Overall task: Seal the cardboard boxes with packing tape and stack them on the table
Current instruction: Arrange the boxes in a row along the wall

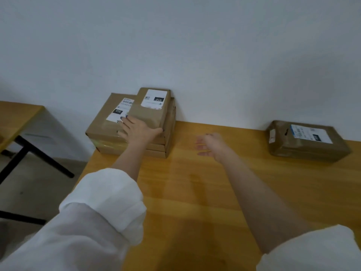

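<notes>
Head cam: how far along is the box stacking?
Done: a stack of taped boxes stands against the wall, small box on top. In hand: the left hand lies flat at that small box; the right hand hovers open, holding nothing. Left: a lone box, taped, sits apart on the table, far right, unstacked.

"010" — top box label [154, 99], lower box label [119, 112]

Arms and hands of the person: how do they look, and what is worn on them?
Both arms wear loose white sleeves: the left sleeve has a rolled cuff, and the right sleeve is pushed up too. The forearms are bare. The left hand has dark-painted nails; the right hand is too blurred to tell.
</notes>
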